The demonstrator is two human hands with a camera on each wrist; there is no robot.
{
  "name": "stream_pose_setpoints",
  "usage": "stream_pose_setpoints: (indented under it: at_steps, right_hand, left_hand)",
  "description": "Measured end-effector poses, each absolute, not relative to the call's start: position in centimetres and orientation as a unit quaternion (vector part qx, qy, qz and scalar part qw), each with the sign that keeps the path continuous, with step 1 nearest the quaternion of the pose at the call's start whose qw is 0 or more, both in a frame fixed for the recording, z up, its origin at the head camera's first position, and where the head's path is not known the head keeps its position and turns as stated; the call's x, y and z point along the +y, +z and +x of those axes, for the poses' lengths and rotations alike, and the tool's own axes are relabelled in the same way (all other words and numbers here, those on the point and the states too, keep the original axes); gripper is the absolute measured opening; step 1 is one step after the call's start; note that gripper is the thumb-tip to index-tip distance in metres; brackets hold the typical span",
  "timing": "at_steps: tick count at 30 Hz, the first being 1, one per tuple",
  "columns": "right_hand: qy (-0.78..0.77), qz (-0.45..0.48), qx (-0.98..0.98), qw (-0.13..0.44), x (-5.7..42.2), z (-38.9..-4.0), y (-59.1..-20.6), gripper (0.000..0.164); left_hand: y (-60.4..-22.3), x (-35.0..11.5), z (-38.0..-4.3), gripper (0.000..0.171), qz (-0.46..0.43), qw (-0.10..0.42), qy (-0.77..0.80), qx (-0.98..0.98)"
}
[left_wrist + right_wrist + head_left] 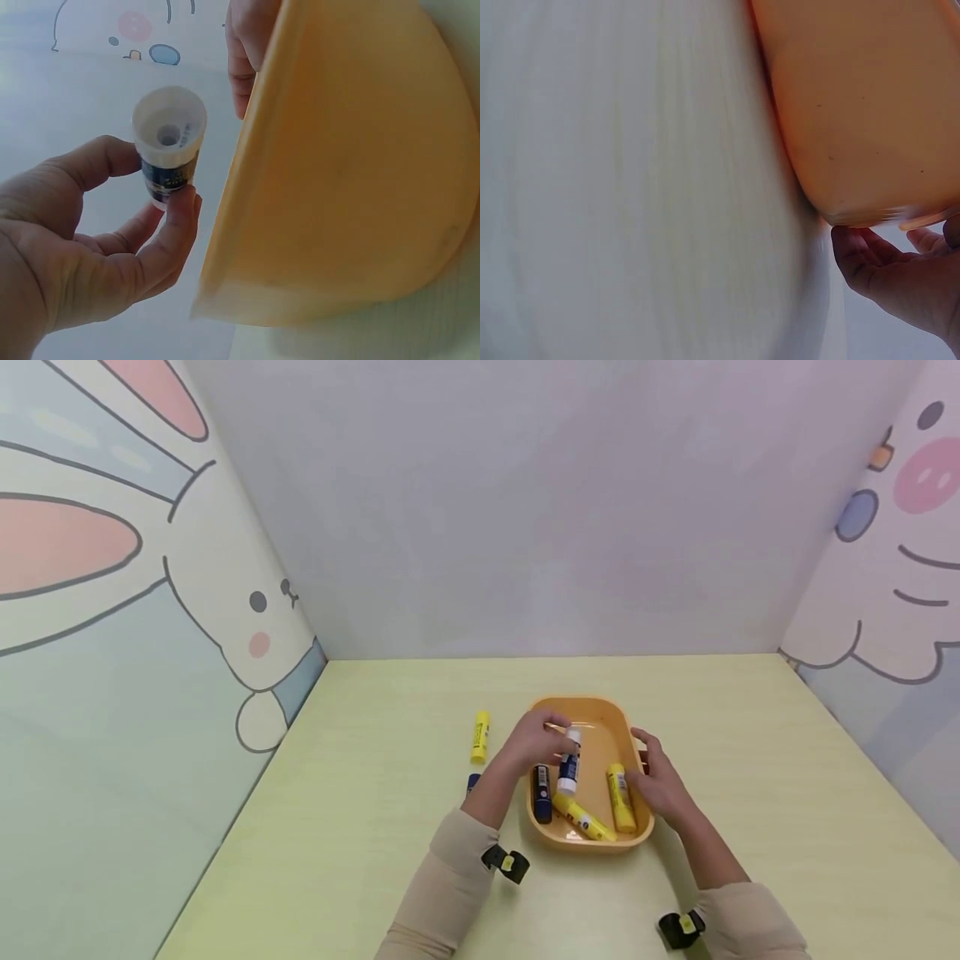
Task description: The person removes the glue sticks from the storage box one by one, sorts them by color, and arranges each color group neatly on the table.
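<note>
Pinching one white-ended glue stick (570, 772), the left grip (534, 742) is above one orange tray (602, 739); the right grip (662, 783) holds its edge. Below the left grip, inside, lie one dark stick (542, 795) and two yellow sticks (621, 799). Left of it, the bench (375, 777) carries one yellow stick (481, 737), one half-hidden blue stick (473, 782). Only the left wrist view shows the hollow end (169, 129).

Gray bk. wall (480, 527) & cartoon side walls (82, 752) edge lt.-yel. tabletop (360, 760).
</note>
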State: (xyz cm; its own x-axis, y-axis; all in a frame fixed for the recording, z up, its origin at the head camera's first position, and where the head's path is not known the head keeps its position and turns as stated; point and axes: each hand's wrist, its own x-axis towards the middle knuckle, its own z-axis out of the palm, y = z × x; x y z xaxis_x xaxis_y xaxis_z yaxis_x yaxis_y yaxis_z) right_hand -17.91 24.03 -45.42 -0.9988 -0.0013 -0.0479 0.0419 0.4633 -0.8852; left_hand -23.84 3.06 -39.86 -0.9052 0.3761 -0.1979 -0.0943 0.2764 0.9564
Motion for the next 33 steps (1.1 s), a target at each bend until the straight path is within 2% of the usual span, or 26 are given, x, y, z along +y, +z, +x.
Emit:
stream_pose_setpoints:
  at_steps: [13,33]
  right_hand:
    - [-0.521,0.007,0.853,0.022,24.0,-17.8,-45.4,0.068]
    - [-0.517,0.010,0.856,0.025,24.1,-17.9,-45.4,0.068]
  left_hand:
    - [-39.9,0.6,-23.1,0.038,0.064,0.173,0.621,0.761]
    - [-41.2,-3.7,-22.8,0.040,0.042,0.161,0.638,0.752]
